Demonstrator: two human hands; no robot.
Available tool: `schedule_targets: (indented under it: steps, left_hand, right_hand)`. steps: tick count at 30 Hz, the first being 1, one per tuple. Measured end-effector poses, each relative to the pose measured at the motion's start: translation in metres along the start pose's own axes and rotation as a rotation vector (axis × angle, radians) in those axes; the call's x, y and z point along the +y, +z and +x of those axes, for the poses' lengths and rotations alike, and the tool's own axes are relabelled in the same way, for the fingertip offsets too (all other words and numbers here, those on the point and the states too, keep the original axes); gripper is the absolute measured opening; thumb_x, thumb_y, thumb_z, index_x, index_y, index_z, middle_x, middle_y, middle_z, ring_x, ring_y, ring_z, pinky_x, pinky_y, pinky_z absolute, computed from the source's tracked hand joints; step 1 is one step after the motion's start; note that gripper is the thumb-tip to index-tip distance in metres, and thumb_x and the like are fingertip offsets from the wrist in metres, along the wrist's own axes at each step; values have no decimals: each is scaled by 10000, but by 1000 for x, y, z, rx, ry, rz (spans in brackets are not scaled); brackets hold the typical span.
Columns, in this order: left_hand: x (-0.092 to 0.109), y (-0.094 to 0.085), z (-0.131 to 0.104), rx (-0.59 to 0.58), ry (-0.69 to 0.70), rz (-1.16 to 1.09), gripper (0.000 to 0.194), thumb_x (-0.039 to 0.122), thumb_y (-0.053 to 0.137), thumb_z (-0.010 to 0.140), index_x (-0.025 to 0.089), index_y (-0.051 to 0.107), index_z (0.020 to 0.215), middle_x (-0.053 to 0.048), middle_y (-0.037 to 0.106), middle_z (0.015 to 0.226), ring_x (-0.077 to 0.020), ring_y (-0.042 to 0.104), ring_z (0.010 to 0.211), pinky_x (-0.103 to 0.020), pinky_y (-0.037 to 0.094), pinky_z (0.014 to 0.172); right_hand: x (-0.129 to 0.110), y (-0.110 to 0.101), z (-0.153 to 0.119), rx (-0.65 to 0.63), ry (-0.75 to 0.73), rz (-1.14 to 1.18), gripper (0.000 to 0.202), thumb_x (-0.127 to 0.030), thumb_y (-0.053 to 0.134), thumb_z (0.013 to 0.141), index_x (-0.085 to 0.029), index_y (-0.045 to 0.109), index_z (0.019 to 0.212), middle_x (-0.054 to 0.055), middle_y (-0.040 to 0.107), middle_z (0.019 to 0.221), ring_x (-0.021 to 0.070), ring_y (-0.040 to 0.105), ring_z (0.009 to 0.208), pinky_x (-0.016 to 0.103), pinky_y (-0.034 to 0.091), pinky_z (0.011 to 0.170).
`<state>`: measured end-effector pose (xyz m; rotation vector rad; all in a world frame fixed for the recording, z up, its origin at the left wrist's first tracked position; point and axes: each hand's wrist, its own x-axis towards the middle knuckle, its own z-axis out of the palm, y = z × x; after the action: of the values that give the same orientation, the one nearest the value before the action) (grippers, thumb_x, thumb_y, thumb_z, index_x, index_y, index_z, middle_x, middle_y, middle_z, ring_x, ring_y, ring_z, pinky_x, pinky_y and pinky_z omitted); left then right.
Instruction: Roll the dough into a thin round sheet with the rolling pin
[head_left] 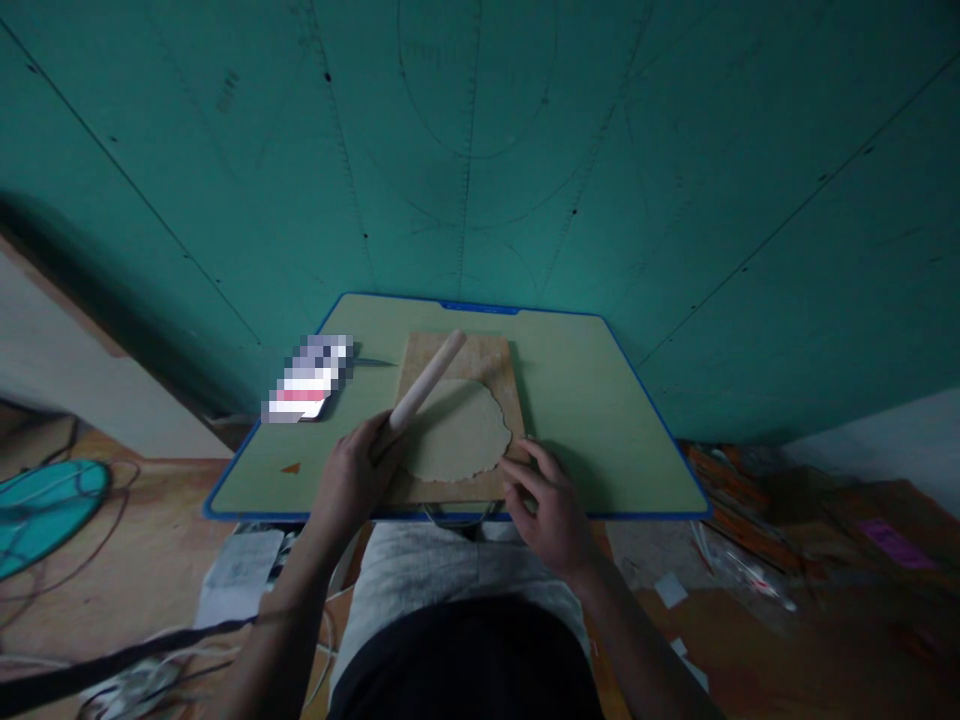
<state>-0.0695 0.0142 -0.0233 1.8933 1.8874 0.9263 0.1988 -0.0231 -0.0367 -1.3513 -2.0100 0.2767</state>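
While the left hand (360, 455) grips a rolling pin (429, 380) aimed at one o'clock, the half-open, empty right hand (549, 500) meets the four o'clock edge of pale, flat, ragged dough (459, 435) on a wooden board (487, 353); blue-rimmed table (592, 400) beneath, green wall (517, 180) at twelve.

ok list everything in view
wall: 1, teal, ahead
table: 1, pale green, centre
board: 1, light brown, on table
dough sheet: 1, cream, on board
rolling pin: 1, pale, over dough sheet
pixelated item: 1, multicoloured, table's left
pointed item: 1, dark, beside that
triangular scrap: 1, orange, table's near left
floor clutter: uncounted, mixed, both sides
clothing: 2, grey and black, bottom
left hand: 1, bare, gripping rolling pin
right hand: 1, bare, by dough sheet
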Motion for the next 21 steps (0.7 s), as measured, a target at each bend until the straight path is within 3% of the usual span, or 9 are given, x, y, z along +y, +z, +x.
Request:
schedule_targets:
  steps: [4, 12, 15, 18, 21]
  left_hand:
    - [-2, 1, 0, -1, -12, -7, 509, 447, 517, 873, 120, 662, 1235, -150, 752, 1051, -291, 711, 927, -394, 556, 818]
    - [0, 0, 0, -11, -26, -19, 475, 432, 504, 886, 135, 662, 1221, -136, 760, 1022, -281, 711, 905, -374, 559, 795]
    - [2, -1, 0, -19, -44, -24, 476, 420, 501, 881, 137, 662, 1228, -133, 761, 1048, -285, 708, 934, -380, 555, 831]
    - [2, -2, 0, -14, -41, -33, 479, 427, 498, 879, 142, 666, 1225, -129, 761, 1052, -289, 707, 943, -383, 554, 844]
    - [2, -3, 0, 4, -37, -38, 475, 431, 502, 877, 143, 669, 1215, -129, 759, 1047, -292, 707, 944, -378, 555, 843]
  right_hand:
    - [4, -4, 4, 12, 31, 12, 290, -243, 525, 933, -224, 749, 1116, 141, 612, 1352, 278, 590, 1262, 475, 527, 1049]
    - [7, 6, 3, -36, 20, -23, 473, -257, 522, 938, -193, 598, 1401, 166, 564, 1458, 304, 518, 1367, 537, 484, 1099]
    - [7, 1, 2, -67, -20, -15, 405, -302, 541, 943, -197, 669, 1312, 167, 524, 1499, 318, 483, 1401, 552, 479, 1100]
    - [12, -7, 4, -6, 12, -36, 328, -346, 528, 967, -229, 724, 1203, 147, 538, 1483, 311, 486, 1396, 560, 471, 1104]
    - [13, -8, 6, 14, 61, -69, 379, -343, 507, 979, -209, 676, 1290, 161, 552, 1464, 306, 492, 1391, 550, 463, 1118]
